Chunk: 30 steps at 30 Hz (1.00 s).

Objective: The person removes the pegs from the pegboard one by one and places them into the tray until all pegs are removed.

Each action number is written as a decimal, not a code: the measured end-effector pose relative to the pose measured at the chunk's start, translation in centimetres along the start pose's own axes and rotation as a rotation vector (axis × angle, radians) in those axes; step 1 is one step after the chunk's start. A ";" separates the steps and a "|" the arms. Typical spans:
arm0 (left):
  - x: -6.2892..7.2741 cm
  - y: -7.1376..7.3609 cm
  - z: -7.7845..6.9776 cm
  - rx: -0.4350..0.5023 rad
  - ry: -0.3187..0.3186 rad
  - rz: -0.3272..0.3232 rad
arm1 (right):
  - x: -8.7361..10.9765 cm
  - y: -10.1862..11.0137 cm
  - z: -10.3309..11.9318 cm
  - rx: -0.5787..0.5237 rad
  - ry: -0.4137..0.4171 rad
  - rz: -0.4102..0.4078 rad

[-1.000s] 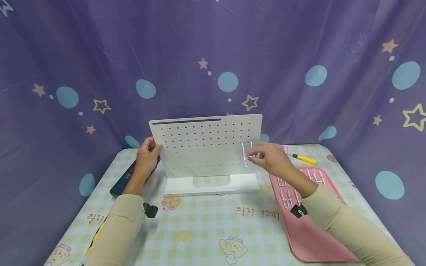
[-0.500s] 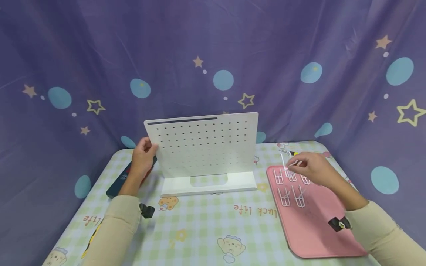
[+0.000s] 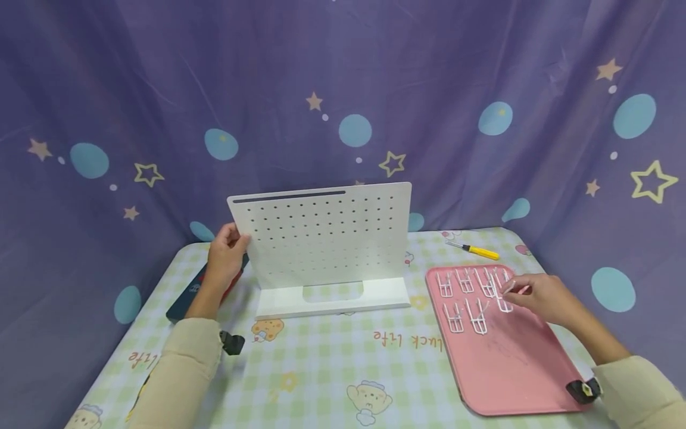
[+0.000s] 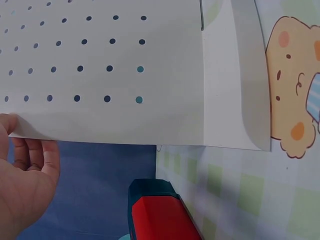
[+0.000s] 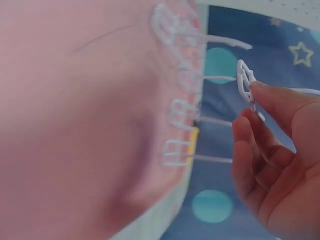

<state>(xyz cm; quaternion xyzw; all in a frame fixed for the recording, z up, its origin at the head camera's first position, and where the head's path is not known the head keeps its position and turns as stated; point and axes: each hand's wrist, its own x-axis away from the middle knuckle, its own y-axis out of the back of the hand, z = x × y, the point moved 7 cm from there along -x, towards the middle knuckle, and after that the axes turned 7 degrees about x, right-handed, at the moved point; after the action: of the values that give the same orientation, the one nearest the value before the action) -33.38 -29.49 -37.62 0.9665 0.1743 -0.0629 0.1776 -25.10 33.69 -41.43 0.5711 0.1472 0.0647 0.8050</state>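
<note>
A white pegboard stand [image 3: 327, 238] with rows of small holes stands upright on the table. At its left edge my left hand [image 3: 224, 253] pinches the panel, thumb in front and fingers behind, as the left wrist view shows [image 4: 30, 172]. My right hand [image 3: 538, 298] is over the pink tray [image 3: 514, 369], pinching a white wire hook [image 5: 245, 82] between thumb and fingers. Several more white wire hooks [image 3: 454, 319] lie in two rows in the tray's far part, prongs pointing up. The held hook overlaps the rightmost ones in the head view.
A dark case with red parts [image 3: 187, 298] lies behind my left forearm; its red end [image 4: 162, 217] shows in the left wrist view. A yellow-handled screwdriver [image 3: 479, 252] lies beyond the tray. A yellow and black tool [image 3: 140, 393] is partly hidden by my left sleeve.
My right hand has moved from the pegboard's right side to above the tray, carrying the wire hook, and then further right and lower. My left hand stays at the panel edge.
</note>
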 end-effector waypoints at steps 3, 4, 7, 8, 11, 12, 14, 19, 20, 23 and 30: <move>0.1 0.0 0.1 -0.007 0.005 -0.007 | 0.4 -1.2 -0.7 -0.014 -0.012 0.024; 0.1 0.1 0.1 -0.008 0.004 -0.010 | 0.5 -1.6 -0.9 -0.021 -0.017 0.033; 0.1 0.1 0.1 -0.013 0.004 -0.014 | 0.6 -2.8 -1.3 -0.041 -0.019 0.062; 0.1 0.1 0.1 -0.012 0.005 -0.015 | 0.7 -3.2 -1.4 -0.046 -0.019 0.069; 0.0 0.1 0.1 -0.009 0.009 -0.010 | 0.8 -4.2 -1.8 -0.058 -0.015 0.099; 0.0 0.0 0.1 -0.011 0.008 -0.008 | 0.9 -4.5 -1.9 -0.062 -0.014 0.106; 0.0 -0.1 0.0 -0.009 0.007 -0.002 | 0.9 -5.0 -2.1 -0.065 -0.010 0.114; -0.1 0.0 0.0 -0.012 -0.007 0.001 | 0.9 -5.6 -2.5 -0.067 -0.007 0.119; -0.1 0.1 0.0 -0.018 -0.009 0.002 | 0.9 -5.7 -2.5 -0.067 -0.005 0.120; -0.1 0.1 0.0 -0.015 -0.028 0.009 | 0.9 -5.6 -2.4 -0.085 0.000 0.127; 0.2 0.1 -0.2 -0.016 -0.055 0.021 | 1.0 -5.5 -2.1 -0.128 -0.011 0.164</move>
<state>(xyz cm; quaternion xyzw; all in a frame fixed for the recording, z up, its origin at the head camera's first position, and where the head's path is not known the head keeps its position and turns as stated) -33.18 -29.44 -37.42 0.9647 0.1597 -0.0863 0.1906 -25.15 34.02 -47.44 0.5289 0.0914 0.1365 0.8326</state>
